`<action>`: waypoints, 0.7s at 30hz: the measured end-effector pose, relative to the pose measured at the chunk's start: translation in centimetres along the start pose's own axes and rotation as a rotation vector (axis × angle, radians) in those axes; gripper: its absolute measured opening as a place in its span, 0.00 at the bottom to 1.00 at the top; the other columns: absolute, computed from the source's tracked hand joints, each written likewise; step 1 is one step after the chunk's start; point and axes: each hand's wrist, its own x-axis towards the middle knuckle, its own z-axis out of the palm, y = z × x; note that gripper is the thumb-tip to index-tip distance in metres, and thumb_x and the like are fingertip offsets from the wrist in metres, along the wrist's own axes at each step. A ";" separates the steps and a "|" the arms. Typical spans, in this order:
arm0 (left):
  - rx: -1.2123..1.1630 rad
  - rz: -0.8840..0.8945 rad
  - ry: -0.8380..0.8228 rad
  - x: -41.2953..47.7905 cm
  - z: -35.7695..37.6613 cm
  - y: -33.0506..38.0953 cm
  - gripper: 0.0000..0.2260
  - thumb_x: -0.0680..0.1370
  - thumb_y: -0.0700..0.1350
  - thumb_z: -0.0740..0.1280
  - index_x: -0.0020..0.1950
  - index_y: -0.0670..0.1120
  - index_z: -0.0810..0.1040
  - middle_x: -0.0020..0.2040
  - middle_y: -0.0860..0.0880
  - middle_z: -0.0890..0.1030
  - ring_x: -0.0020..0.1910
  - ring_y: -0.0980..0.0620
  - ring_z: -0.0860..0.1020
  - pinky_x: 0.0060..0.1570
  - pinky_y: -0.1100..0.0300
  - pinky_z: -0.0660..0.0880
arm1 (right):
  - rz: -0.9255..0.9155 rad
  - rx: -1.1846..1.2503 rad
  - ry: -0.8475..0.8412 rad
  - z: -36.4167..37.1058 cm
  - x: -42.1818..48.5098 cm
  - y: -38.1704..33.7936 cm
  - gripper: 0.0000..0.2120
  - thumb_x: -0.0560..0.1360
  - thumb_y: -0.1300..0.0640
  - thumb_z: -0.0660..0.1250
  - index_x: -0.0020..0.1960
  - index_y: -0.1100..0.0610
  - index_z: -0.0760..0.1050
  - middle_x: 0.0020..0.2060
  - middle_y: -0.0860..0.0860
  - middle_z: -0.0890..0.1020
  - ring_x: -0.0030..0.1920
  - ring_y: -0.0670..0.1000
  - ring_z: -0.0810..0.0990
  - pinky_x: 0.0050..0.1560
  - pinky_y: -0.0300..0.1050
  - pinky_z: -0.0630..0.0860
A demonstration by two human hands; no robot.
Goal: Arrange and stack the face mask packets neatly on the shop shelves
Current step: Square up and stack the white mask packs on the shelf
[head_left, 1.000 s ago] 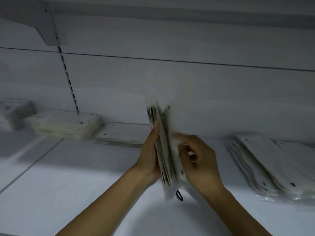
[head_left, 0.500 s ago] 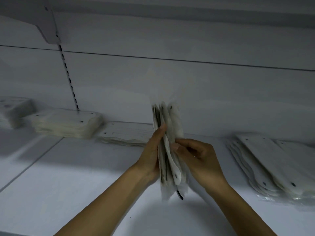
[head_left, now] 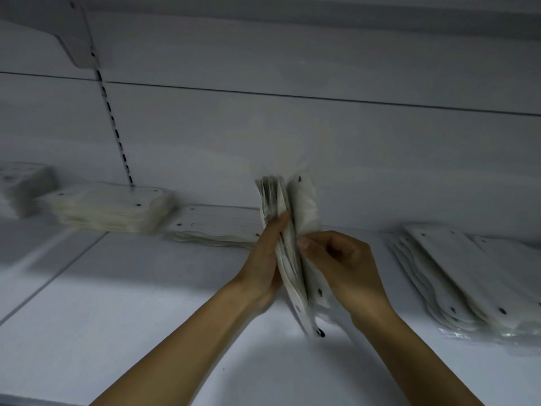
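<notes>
White plastic face mask packets, a bundle (head_left: 288, 244) of them stood on edge, are held above the white shelf (head_left: 123, 303) between a person's two hands in the head view. The left hand (head_left: 265, 271) grips the bundle's left face, thumb across its edge; the right hand (head_left: 342, 268) has its fingers curled and pinches the rightmost packet, parted slightly from the rest. The number of packets in the bundle cannot be counted. Four other groups of packets lie flat along the back of the shelf: a blurred pile (head_left: 22, 186) at far left, a thick stack (head_left: 109, 209) beside it, a thin layer (head_left: 216, 225) just behind the left hand, and a slipped, fanned pile (head_left: 468, 273) at right. A slotted upright (head_left: 112, 124) and its bracket (head_left: 73, 39) rise on the back panel above the thick stack.
</notes>
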 end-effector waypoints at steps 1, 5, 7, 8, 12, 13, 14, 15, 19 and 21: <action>0.030 0.003 -0.001 0.0 0.0 -0.1 0.29 0.75 0.63 0.60 0.61 0.41 0.79 0.57 0.38 0.82 0.59 0.41 0.79 0.65 0.45 0.71 | -0.014 0.023 -0.008 0.0 0.0 -0.1 0.06 0.68 0.51 0.73 0.41 0.54 0.82 0.37 0.45 0.85 0.40 0.43 0.83 0.42 0.33 0.77; 0.129 0.000 -0.020 0.0 0.4 -0.2 0.35 0.71 0.68 0.55 0.62 0.42 0.78 0.57 0.41 0.82 0.60 0.45 0.79 0.67 0.47 0.70 | -0.053 -0.018 -0.005 0.2 -0.2 -0.1 0.08 0.67 0.55 0.76 0.43 0.56 0.82 0.37 0.47 0.85 0.39 0.44 0.84 0.40 0.33 0.77; 0.133 0.002 -0.020 0.0 0.5 -0.2 0.34 0.71 0.68 0.54 0.62 0.44 0.78 0.57 0.41 0.82 0.60 0.45 0.80 0.66 0.47 0.71 | -0.060 -0.073 0.018 -0.1 -0.1 0.0 0.03 0.72 0.62 0.72 0.41 0.54 0.82 0.36 0.46 0.84 0.39 0.44 0.83 0.40 0.34 0.77; 0.126 0.007 -0.006 0.0 0.5 -0.2 0.32 0.73 0.68 0.55 0.63 0.46 0.77 0.58 0.41 0.82 0.60 0.44 0.79 0.67 0.46 0.70 | -0.064 -0.107 0.030 -0.4 0.0 -0.1 0.06 0.73 0.63 0.70 0.41 0.54 0.82 0.36 0.45 0.84 0.39 0.44 0.83 0.40 0.36 0.78; 0.171 0.019 0.015 0.0 0.6 -0.2 0.30 0.73 0.68 0.57 0.61 0.47 0.78 0.56 0.44 0.83 0.59 0.47 0.80 0.66 0.48 0.70 | -0.090 -0.146 -0.020 -0.8 -0.1 -0.9 0.01 0.71 0.55 0.72 0.43 0.50 0.82 0.39 0.44 0.85 0.41 0.44 0.83 0.44 0.38 0.79; 0.185 0.024 0.010 -0.1 0.8 -0.2 0.28 0.73 0.66 0.56 0.58 0.47 0.79 0.54 0.45 0.84 0.57 0.48 0.81 0.65 0.49 0.72 | -0.101 -0.165 -0.057 -0.7 -0.3 -1.0 0.03 0.70 0.54 0.74 0.43 0.49 0.82 0.39 0.42 0.84 0.41 0.42 0.83 0.43 0.35 0.79; 0.193 0.025 0.013 -0.1 0.9 -0.1 0.27 0.72 0.64 0.56 0.57 0.47 0.79 0.53 0.45 0.84 0.56 0.48 0.82 0.64 0.50 0.73 | -0.101 -0.192 -0.081 -0.5 -0.5 -1.0 0.04 0.70 0.55 0.74 0.43 0.48 0.81 0.39 0.41 0.84 0.41 0.41 0.83 0.42 0.33 0.78; 0.185 0.025 0.017 -0.2 1.0 0.0 0.26 0.71 0.63 0.57 0.58 0.48 0.79 0.53 0.45 0.85 0.55 0.49 0.82 0.63 0.51 0.73 | -0.101 -0.211 -0.081 -0.5 -0.6 -1.0 0.03 0.72 0.57 0.73 0.43 0.49 0.81 0.38 0.42 0.84 0.39 0.41 0.82 0.40 0.32 0.77; 0.088 0.042 0.109 -0.1 0.6 0.1 0.30 0.69 0.64 0.61 0.65 0.48 0.76 0.59 0.46 0.82 0.61 0.49 0.78 0.68 0.48 0.69 | -0.011 -0.217 0.047 -2.1 0.3 -0.8 0.07 0.77 0.63 0.64 0.42 0.63 0.78 0.26 0.51 0.75 0.26 0.45 0.70 0.28 0.34 0.65; 0.022 0.080 0.160 0.1 0.2 0.4 0.27 0.72 0.63 0.60 0.64 0.48 0.76 0.59 0.47 0.82 0.61 0.47 0.78 0.68 0.45 0.68 | 0.034 -0.233 0.048 -3.6 1.1 -1.3 0.06 0.77 0.65 0.62 0.44 0.59 0.76 0.24 0.43 0.74 0.24 0.42 0.69 0.25 0.31 0.65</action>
